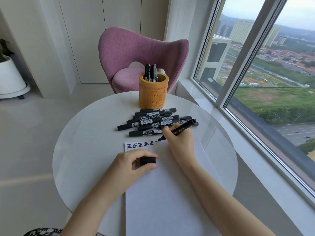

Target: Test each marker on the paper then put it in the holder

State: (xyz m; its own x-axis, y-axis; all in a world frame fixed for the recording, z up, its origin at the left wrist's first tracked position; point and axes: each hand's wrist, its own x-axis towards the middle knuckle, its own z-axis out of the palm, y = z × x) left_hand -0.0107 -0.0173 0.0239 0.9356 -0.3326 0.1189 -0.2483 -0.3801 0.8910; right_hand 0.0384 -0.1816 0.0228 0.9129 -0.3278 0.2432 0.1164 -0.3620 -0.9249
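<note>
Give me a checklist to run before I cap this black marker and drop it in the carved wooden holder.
1. Test mark finished: not ok. The uncapped black marker has its tip on the white paper sheet, with one short stroke beside five complete characters.
2. Marker grip: ok. The right hand holds the barrel.
3. Cap ready: ok. The left hand pinches the short black cap.
4. Paper steady: ok. The left hand rests on it.
5. Holder room: ok. The carved yellow-brown cylindrical holder has a few markers in it and open space beside them.
6. Ink strength of the new stroke: cannot tell, too small.
</note>
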